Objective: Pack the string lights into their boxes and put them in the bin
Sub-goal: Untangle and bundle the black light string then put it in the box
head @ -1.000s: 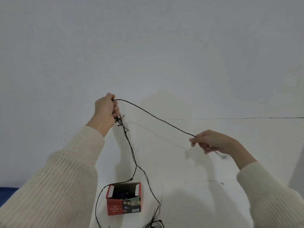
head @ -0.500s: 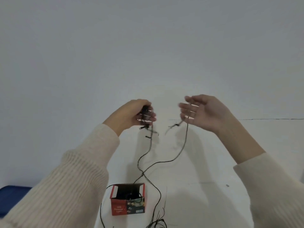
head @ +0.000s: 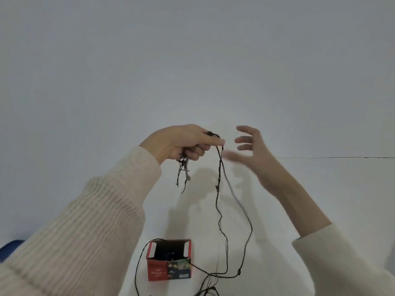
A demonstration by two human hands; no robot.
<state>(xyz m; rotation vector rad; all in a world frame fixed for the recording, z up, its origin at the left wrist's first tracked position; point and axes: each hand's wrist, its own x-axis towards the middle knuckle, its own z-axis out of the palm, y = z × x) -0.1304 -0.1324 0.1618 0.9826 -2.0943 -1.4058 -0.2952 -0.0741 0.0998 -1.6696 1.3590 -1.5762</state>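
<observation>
My left hand [head: 183, 143] is raised and grips a small bundle of the dark string lights [head: 219, 201], with short loops dangling below the fist. From its fingertips the wire hangs down in long strands to the white surface. My right hand [head: 251, 149] is just to the right of the left, fingers spread and blurred, holding nothing. A small red box [head: 168, 269] stands open at the top below my hands, with wire running over its rim and a tangle lying to its right.
A white tabletop [head: 320, 199] meets a pale wall along a thin dark line at the right. A blue object [head: 9, 246] shows at the far left edge, partly behind my sleeve.
My right hand brought the stretched wire across to my left hand, then let go of it. The left hand now holds that loop too, and the strands hang slack.
</observation>
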